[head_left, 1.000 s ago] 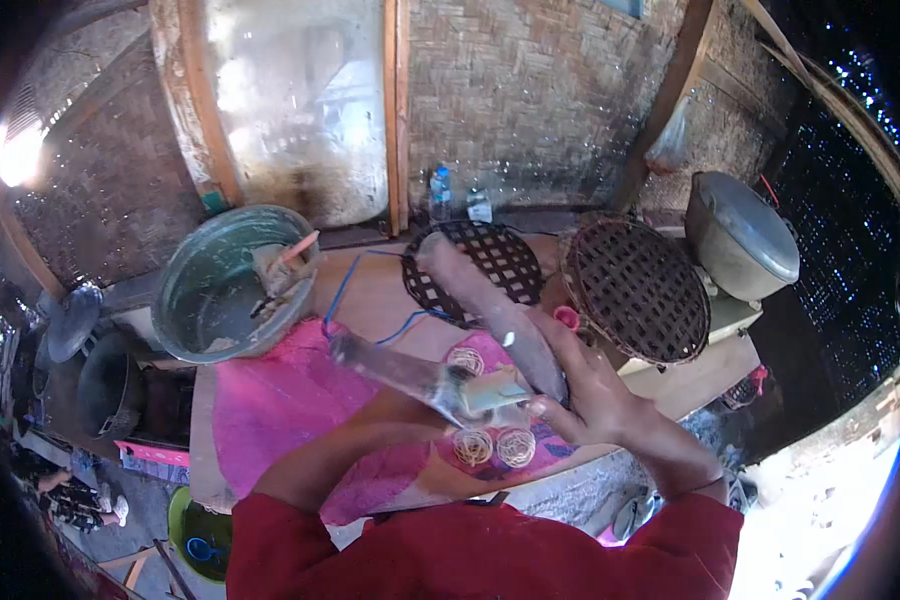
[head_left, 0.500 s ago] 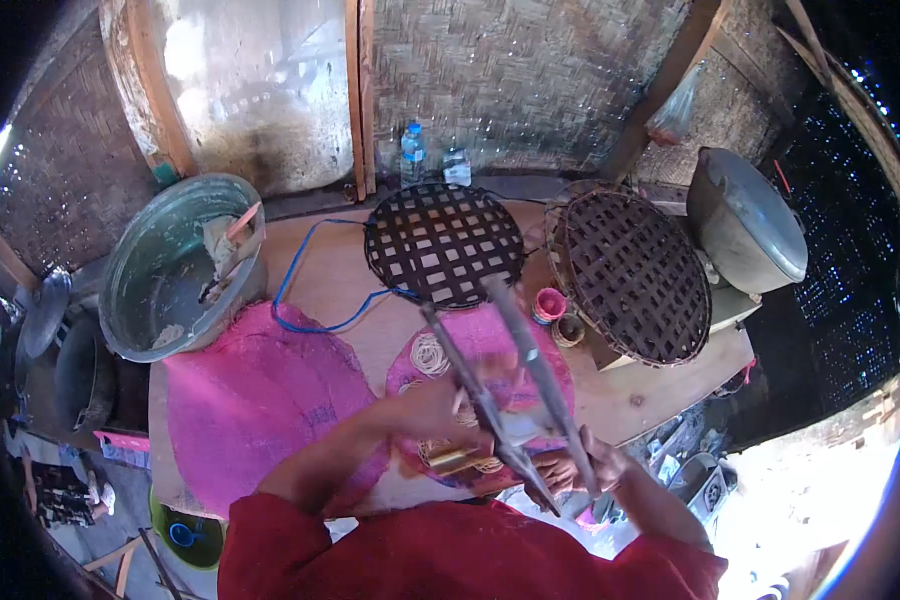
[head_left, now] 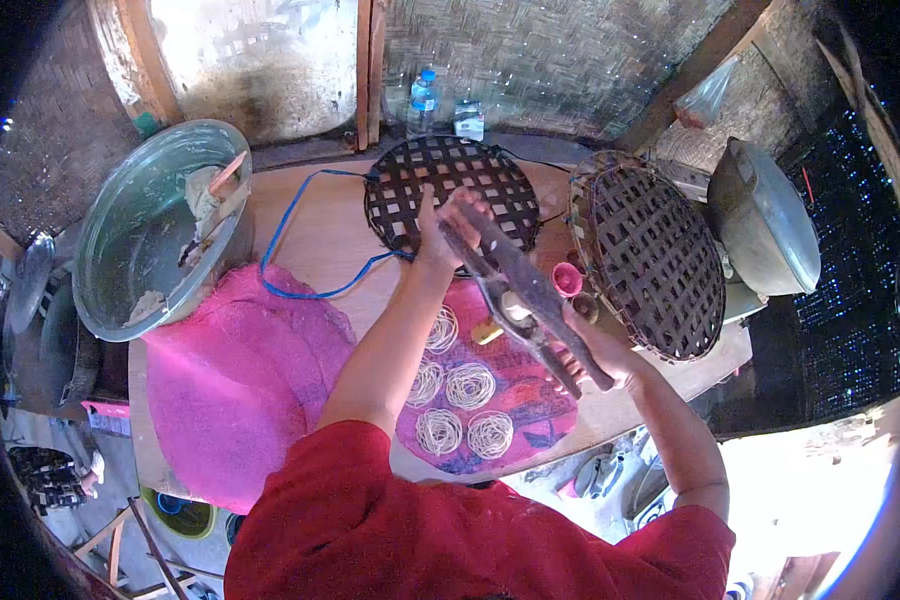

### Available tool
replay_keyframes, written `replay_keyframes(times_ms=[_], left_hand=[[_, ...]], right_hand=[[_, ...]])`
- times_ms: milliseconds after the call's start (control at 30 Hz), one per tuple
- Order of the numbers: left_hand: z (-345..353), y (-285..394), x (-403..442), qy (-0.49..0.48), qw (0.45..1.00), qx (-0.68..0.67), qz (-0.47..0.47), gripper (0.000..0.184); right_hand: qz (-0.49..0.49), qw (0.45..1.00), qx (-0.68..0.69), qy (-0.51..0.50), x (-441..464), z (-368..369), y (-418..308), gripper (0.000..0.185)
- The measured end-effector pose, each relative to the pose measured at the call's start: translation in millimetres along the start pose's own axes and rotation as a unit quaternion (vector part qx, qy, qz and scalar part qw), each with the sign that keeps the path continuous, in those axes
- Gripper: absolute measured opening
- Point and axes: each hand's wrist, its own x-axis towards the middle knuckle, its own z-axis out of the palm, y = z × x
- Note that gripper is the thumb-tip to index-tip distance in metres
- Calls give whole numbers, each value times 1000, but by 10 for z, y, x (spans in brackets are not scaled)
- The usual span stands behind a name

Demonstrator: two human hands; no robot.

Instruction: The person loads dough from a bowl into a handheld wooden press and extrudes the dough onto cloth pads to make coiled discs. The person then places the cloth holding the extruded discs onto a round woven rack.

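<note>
A dark wooden two-bar press tool [head_left: 518, 290] slants over the table in the head view, with a pale lump and a yellowish cylinder near its middle. My left hand [head_left: 454, 222] is wrapped round its upper end. At its lower right end, my right hand [head_left: 600, 358] grips the bars. Beneath the tool lies a round pink patterned cloth [head_left: 530, 425] bearing several coils of pale strands [head_left: 470, 386]. Behind the hands is a dark woven round tray [head_left: 395, 185] with a blue cord [head_left: 288, 225].
A green basin [head_left: 100, 235] with a cloth and a stick stands at left, beside a pink cloth [head_left: 240, 380]. At right are a woven tray [head_left: 655, 260], a pink cup [head_left: 567, 279] and a large lidded pot [head_left: 765, 220]. A bottle [head_left: 423, 102] stands behind.
My left hand has moved up and forward to the tool's far end. The tool now slants from upper left to lower right, its bars closer together, and more coils show.
</note>
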Motion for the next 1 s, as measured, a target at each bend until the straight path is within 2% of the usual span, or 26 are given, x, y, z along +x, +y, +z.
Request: replay_keyframes(times_ms=[33,67,100,133,233,300,367,400,500,533,700,733,833,867,933,1000], left_hand=[[-136,-15,-28,1,1000,-2,0,54],[-175,-26,-81,-8,1000,19,11,54],[-206,-25,-117,-17,999,42,22,54],[-227,-50,-119,19,999,29,27,53],[-49,-8,-17,8,998,37,58,52],[128,115,33,8,998,30,60,52],[198,246,69,-54,997,29,54,57],[229,250,21,-13,998,25,64,57],[266,190,-131,24,999,19,43,58],[275,130,-144,4,999,-23,39,57],[366,35,-53,8,997,12,80,51],[355,105,-4,9,997,21,78,53],[351,231,-11,-18,998,17,61,58],[344,252,-69,16,998,34,57,58],[326,232,-166,78,995,37,57,58],[224,119,-243,89,993,42,58,58]], right_hand=[[22,999,-16,27,34,43,4,68],[4,995,-97,31,-91,185,-153,68],[4,995,-97,31,-72,149,-167,68],[28,990,-124,54,-63,77,-165,69],[58,981,-170,68,-89,102,-344,72],[35,976,-201,72,-95,145,-394,73],[2,982,-182,58,-203,263,-435,71],[10,982,-182,51,-225,271,-423,70],[20,988,-153,28,-348,286,-429,66],[18,984,-169,43,-407,281,-458,69],[-13,961,-251,117,-378,210,-490,68],[-5,959,-261,109,-344,237,-510,62],[-18,964,-239,112,-236,314,-418,62],[-11,979,-178,100,-207,325,-344,62],[-11,982,-168,87,-220,329,-287,63],[7,983,-160,88,-203,265,-200,66]])
